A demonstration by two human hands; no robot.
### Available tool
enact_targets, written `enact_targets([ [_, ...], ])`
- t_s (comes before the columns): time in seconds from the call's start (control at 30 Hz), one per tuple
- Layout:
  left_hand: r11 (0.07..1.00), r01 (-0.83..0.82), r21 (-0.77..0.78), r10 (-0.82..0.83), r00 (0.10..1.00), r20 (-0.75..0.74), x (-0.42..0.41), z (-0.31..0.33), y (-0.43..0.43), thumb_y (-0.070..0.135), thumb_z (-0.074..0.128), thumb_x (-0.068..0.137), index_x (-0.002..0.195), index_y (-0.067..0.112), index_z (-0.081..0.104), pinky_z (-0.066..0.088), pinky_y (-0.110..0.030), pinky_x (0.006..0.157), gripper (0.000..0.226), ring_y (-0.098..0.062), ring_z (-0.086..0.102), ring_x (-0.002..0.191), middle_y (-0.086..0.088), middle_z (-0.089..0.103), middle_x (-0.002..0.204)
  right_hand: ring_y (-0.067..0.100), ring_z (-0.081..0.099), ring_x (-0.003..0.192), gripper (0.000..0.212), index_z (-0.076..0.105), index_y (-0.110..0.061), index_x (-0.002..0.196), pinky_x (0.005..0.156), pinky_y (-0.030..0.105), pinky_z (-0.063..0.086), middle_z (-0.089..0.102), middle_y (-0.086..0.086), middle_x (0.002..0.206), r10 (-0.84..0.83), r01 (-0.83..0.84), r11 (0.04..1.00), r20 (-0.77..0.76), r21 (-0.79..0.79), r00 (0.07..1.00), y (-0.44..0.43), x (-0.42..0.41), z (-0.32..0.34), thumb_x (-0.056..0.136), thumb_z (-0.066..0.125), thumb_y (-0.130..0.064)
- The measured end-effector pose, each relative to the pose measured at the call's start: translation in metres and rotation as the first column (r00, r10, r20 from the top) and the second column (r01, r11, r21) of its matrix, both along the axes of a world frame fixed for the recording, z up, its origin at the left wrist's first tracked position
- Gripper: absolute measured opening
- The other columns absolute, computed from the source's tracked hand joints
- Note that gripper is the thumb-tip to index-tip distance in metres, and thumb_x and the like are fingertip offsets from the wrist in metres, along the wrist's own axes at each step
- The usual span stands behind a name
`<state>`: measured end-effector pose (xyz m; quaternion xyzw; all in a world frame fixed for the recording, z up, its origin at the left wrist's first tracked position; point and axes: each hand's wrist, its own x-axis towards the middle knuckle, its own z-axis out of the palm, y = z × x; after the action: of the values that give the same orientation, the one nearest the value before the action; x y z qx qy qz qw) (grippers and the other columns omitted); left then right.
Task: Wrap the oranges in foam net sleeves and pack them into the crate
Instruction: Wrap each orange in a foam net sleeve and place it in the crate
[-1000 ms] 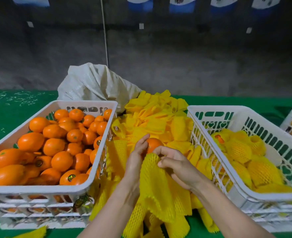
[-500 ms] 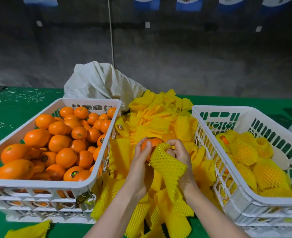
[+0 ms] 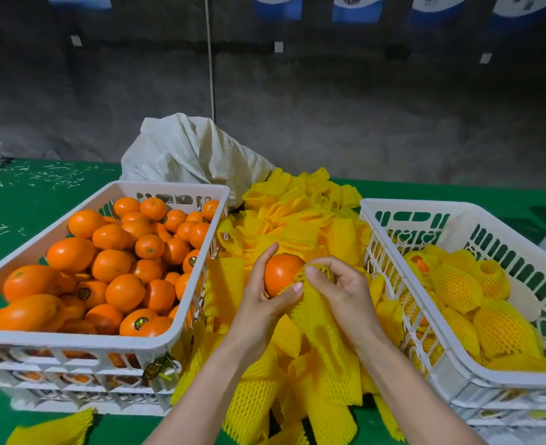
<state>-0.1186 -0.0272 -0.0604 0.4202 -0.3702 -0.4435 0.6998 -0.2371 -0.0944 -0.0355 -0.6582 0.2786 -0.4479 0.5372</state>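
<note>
The left hand, at the centre of the frame, curls its fingers and thumb round a glossy round orange and holds it above the heap. Just to its right, the right hand pinches the open end of a yellow foam net sleeve between thumb and curled fingers. The sleeve's mouth touches the lower right side of the orange and covers only that edge, while the rest of it hangs down between the two forearms. Under and behind the hands lies a loose pile of yellow foam net sleeves, filling the gap between two crates and spilling toward the bottom edge. At the left of the frame a white slotted plastic crate is heaped with bare oranges, some bearing small dark stickers. At the right a second white slotted plastic crate holds net-wrapped oranges. A crumpled white woven sack sits behind the pile, at upper centre. Everything rests on a green-covered counter.
</note>
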Motion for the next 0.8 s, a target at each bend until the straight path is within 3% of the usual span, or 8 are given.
enact_targets([
  [0.07,0.998,0.063,0.002,-0.063,0.993,-0.097,0.003,-0.001,0.001,0.022,0.079,0.068,0.131,0.038,0.051,0.055,-0.029,0.078,0.071,-0.021,0.065,0.106,-0.001,0.062,0.124,0.01,0.06,0.075,0.009,0.064,-0.017,0.079,0.071,0.03,0.048,0.066,-0.008,0.074,-0.028,0.029,0.996,0.011,-0.085,1.0,-0.004,-0.001,0.002,0.085,0.061,-0.012],
  [0.2,1.0,-0.005,0.011,0.007,0.973,-0.232,-0.005,0.002,-0.006,0.035,0.069,0.071,0.125,0.025,0.054,0.054,-0.029,0.065,0.056,-0.018,0.067,0.085,-0.007,0.069,0.103,0.026,0.064,0.064,0.013,0.058,-0.014,0.086,0.055,0.04,0.055,0.064,-0.002,0.073,-0.017,0.017,1.0,0.194,0.001,0.981,0.009,0.008,-0.008,0.083,0.055,-0.026],
  [0.3,0.995,-0.092,0.031,0.097,0.91,-0.403,-0.018,0.005,-0.016,0.042,0.059,0.076,0.122,0.02,0.057,0.057,-0.034,0.076,0.051,-0.022,0.069,0.094,-0.01,0.071,0.103,0.002,0.06,0.073,0.005,0.058,-0.029,0.085,0.064,0.023,0.049,0.065,-0.017,0.079,-0.149,0.164,0.973,0.103,-0.162,0.984,0.018,0.018,-0.017,0.085,0.052,-0.03],
  [0.37,0.983,-0.161,0.091,0.183,0.916,-0.358,-0.019,0.009,-0.017,0.046,0.055,0.077,0.119,0.022,0.059,0.057,-0.032,0.076,0.048,-0.019,0.069,0.094,-0.009,0.07,0.107,-0.004,0.057,0.076,0.005,0.057,-0.032,0.086,0.067,0.019,0.046,0.064,-0.018,0.08,-0.188,0.204,0.961,0.099,-0.189,0.977,0.021,0.02,-0.022,0.087,0.053,-0.03],
  [0.5,0.965,-0.221,0.14,0.224,0.975,-0.005,-0.007,0.01,-0.013,0.059,0.042,0.081,0.12,0.024,0.061,0.05,-0.024,0.089,0.055,-0.01,0.063,0.107,-0.001,0.064,0.12,0.001,0.043,0.06,0.014,0.057,-0.021,0.082,0.056,0.018,0.036,0.05,-0.015,0.065,-0.187,0.209,0.964,0.138,-0.164,0.973,0.025,0.017,-0.023,0.095,0.05,-0.021],
  [0.57,0.981,-0.157,0.115,0.164,0.985,-0.053,-0.004,0.009,-0.011,0.058,0.044,0.078,0.116,0.019,0.063,0.054,-0.021,0.075,0.058,-0.01,0.068,0.096,-0.006,0.07,0.11,0.001,0.037,0.058,0.021,0.056,-0.02,0.078,0.054,0.017,0.033,0.045,-0.015,0.062,-0.228,0.243,0.968,0.186,-0.06,0.956,0.021,0.018,-0.018,0.097,0.048,-0.017],
  [0.63,0.993,-0.044,0.105,0.063,0.981,-0.181,-0.004,0.009,-0.009,0.056,0.047,0.077,0.113,0.012,0.063,0.057,-0.027,0.068,0.059,-0.018,0.071,0.088,-0.011,0.073,0.1,0.0,0.038,0.06,0.022,0.056,-0.02,0.075,0.055,0.016,0.034,0.045,-0.016,0.061,-0.275,0.283,0.959,0.203,-0.01,0.94,0.015,0.019,-0.01,0.096,0.05,-0.016],
  [0.8,0.969,0.175,0.172,-0.127,0.958,-0.259,0.002,0.006,-0.006,0.07,0.041,0.066,0.113,0.012,0.065,0.057,-0.034,0.083,0.078,-0.023,0.069,0.1,-0.012,0.071,0.107,0.013,0.041,0.065,0.022,0.056,-0.015,0.071,0.06,0.029,0.034,0.046,0.004,0.068,-0.275,0.28,0.96,0.183,-0.001,0.944,0.011,0.022,-0.006,0.094,0.054,-0.013],
])
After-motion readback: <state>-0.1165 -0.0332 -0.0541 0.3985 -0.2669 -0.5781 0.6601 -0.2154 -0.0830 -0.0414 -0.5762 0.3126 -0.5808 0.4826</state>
